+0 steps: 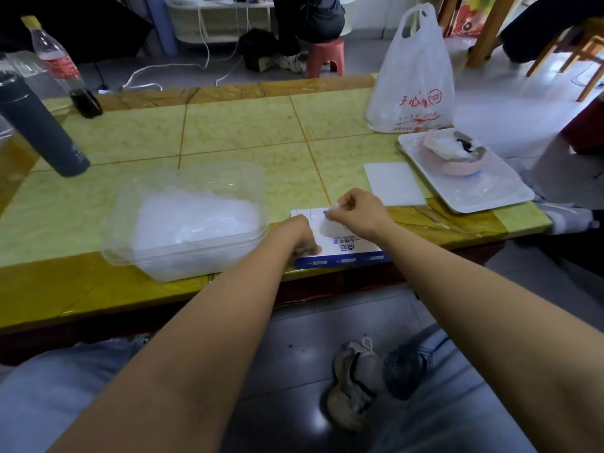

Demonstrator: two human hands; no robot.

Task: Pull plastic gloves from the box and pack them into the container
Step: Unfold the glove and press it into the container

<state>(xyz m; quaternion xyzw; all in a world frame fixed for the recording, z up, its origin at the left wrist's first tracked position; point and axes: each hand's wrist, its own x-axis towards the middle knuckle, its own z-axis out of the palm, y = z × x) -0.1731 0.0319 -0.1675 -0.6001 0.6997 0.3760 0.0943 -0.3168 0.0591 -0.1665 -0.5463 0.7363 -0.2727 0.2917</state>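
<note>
right hand (354,210): fingers curled, pinching one thin clear glove (329,225) that stands partly out of the slot in the box top
left hand (302,235): fingers curled down on the near-left corner of the glove box (348,253), holding it to the bench
hands gap: close together, both over the box, not touching
glove box: one, blue and white, lying flat; its near side is right at the near edge of the bench (248,132)
container (183,253): one clear plastic tub, just left of the left hand, near wall also at the near bench edge; apart from the box
gloves in container (192,220): a crumpled translucent pile, count cannot be told
open room: bare tiles behind the container and box as far as the far edge; a narrow strip between box and container
white card (394,184): one, flat, just behind-right of the box
tray (490,194): one, white, at the right bench edge, carrying one pink bowl (457,168)
plastic bag (411,83): one, upright, far-right corner
flask (39,125): one, dark, far left
cola bottle (58,63): one, nearly empty, behind the flask at the far-left edge
</note>
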